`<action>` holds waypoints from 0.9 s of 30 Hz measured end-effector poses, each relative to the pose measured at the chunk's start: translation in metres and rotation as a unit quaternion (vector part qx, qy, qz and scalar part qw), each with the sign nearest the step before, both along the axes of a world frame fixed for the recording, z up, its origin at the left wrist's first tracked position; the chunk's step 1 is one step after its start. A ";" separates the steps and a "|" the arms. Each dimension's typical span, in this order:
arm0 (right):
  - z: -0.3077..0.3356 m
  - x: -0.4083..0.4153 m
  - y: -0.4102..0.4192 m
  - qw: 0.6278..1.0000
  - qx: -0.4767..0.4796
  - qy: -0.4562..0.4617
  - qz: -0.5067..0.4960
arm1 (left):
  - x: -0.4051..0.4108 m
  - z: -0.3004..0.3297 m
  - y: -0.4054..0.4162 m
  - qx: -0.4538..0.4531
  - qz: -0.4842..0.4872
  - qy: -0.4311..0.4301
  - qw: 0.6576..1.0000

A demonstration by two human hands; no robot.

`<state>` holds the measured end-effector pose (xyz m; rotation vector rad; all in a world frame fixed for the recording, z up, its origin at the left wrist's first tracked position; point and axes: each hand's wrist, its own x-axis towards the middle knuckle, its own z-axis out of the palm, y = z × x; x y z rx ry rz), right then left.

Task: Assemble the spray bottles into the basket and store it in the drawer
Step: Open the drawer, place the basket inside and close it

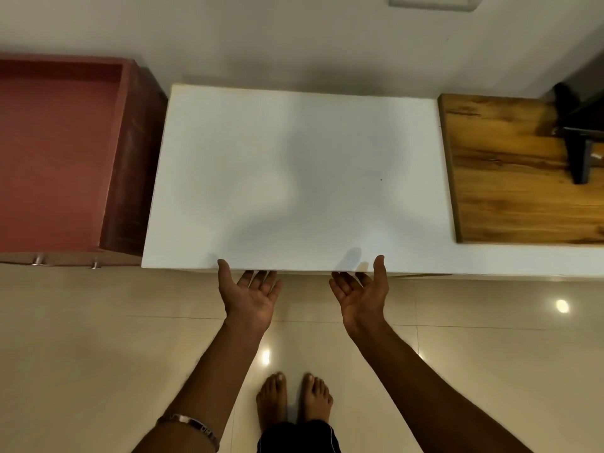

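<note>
No spray bottle or basket is in sight. A white cabinet top [294, 165] fills the middle of the view. My left hand [253, 295] and my right hand [362, 297] are both palm up at its front edge. The fingers of each hand reach straight under that edge, where their tips are hidden. Both thumbs stand up over the edge. Neither hand holds anything. Whatever lies below the edge, a drawer front included, is out of sight.
An open reddish drawer [55, 158] with metal handles on its front juts out at the left of the cabinet. On the right lies a wooden top [510, 178] carrying a black stand [580, 155]. My bare feet [294, 400] stand on glossy floor tiles.
</note>
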<state>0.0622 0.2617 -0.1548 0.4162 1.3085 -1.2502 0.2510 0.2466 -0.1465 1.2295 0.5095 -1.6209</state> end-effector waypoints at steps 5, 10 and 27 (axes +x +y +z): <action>0.006 0.005 0.001 1.000 0.008 0.005 -0.007 | 0.007 0.005 -0.002 -0.004 -0.030 0.013 0.999; 0.014 0.008 0.001 0.998 0.021 0.032 0.044 | 0.013 0.014 -0.008 0.006 -0.094 -0.004 0.996; 0.056 0.027 0.015 0.972 0.053 0.121 0.196 | 0.018 0.075 0.014 0.037 -0.156 -0.117 0.980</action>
